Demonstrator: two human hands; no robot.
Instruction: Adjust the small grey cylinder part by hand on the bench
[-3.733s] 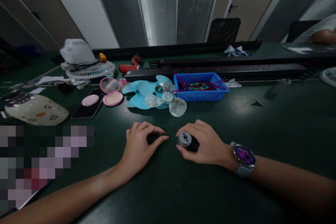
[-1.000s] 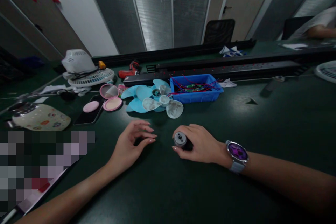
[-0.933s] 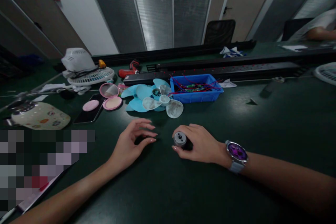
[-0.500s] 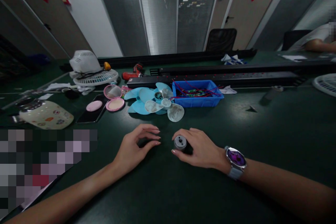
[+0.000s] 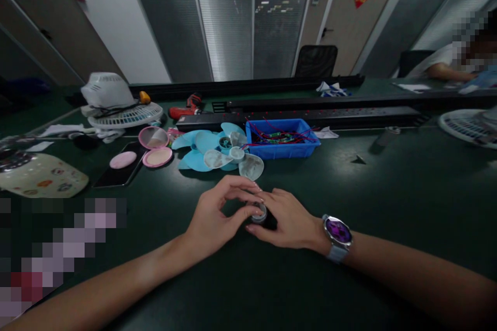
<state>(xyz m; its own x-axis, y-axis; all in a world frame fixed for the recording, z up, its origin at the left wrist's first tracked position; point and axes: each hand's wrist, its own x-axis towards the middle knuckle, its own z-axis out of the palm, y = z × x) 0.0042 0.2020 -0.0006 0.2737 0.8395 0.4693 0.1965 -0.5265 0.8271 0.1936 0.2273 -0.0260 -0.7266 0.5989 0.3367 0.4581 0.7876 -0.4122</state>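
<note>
Since half a second ago, the left hand (image 5: 217, 220) has crossed the gap and now meets the right hand (image 5: 285, 217) at centre frame. Both hands curl around the motor (image 5: 259, 214), a small silver cylinder on the green table (image 5: 388, 191); the left fingertips (image 5: 254, 209) touch its top, and the right hand clasps it from the right side. Just above them lie the fan blades (image 5: 217, 151), with the blue bin (image 5: 280, 139) beside them. A compact (image 5: 154, 146) sits further left.
</note>
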